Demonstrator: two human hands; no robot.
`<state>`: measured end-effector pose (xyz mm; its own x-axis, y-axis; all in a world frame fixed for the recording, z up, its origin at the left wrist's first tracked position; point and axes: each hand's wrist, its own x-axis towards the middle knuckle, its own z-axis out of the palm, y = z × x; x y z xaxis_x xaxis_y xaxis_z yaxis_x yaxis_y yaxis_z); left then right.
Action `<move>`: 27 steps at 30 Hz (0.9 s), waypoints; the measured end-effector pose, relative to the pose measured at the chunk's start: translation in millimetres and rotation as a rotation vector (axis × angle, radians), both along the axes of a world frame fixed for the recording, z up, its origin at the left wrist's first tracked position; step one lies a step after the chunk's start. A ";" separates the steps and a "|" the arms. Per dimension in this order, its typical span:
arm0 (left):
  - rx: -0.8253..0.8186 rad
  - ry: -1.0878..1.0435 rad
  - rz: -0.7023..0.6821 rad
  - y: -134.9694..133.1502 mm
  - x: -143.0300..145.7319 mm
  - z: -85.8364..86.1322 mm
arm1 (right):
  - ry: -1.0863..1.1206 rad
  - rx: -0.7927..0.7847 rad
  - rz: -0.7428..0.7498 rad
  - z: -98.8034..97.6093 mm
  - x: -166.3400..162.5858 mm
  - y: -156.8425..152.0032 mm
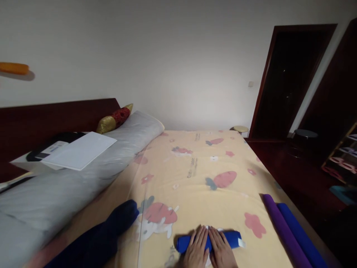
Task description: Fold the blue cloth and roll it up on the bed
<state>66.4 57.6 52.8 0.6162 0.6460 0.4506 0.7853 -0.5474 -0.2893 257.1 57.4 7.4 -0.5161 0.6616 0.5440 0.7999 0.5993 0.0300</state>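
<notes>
Both palms press flat on a rolled blue cloth [208,241] at 6 o'clock on the bed sheet [195,175] — left hand [196,247], right hand [221,248], fingers together (nothing pinched). 2 rolled mats [290,230] lie at 4 o'clock.

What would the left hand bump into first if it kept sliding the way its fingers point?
The left hand already rests on the blue roll. Past it, only the flat yellow bedsheet shows; depth is hard to judge.
</notes>
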 end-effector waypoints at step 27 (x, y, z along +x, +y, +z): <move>-0.411 -0.027 0.210 3.1 -71.8 12.4 | 0.020 -0.268 -0.092 21.4 81.7 3.9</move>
